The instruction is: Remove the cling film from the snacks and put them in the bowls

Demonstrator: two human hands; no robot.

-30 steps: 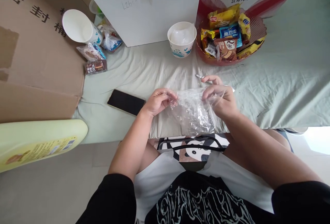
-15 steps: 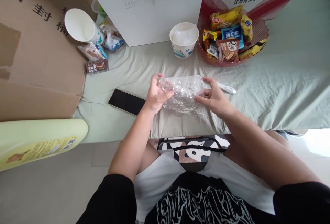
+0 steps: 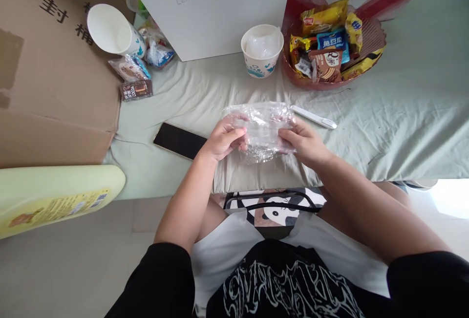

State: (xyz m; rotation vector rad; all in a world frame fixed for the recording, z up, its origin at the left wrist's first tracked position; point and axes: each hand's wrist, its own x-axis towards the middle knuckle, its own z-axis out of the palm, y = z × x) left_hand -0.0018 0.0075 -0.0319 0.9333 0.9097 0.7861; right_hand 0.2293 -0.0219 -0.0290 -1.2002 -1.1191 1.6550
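A crinkled sheet of clear plastic film [image 3: 264, 130] is stretched between my two hands above the cloth-covered table. My left hand [image 3: 225, 137] grips its left side, thumb on top and the fingers showing through the plastic. At the other side my right hand [image 3: 304, 139] pinches it in the same way. Just beyond my right hand lies a white plastic-handled tool [image 3: 315, 116], perhaps a utility knife. A dark phone [image 3: 179, 140] rests beside my left forearm. Behind the film stands a paper cup [image 3: 261, 64] with crumpled clear plastic inside.
A reddish basket [image 3: 375, 39] of wrapped snacks stands at the back right. White boxes [image 3: 212, 10] rise behind the cup. On the left are a tilted paper cup [image 3: 110, 30], snack packets [image 3: 136, 90], a cardboard box [image 3: 54, 88] and a pale green container [image 3: 62, 181].
My fingers have moved in behind or under the film, which is now held flatter between them. More of the white tool shows. The whole view has shifted slightly.
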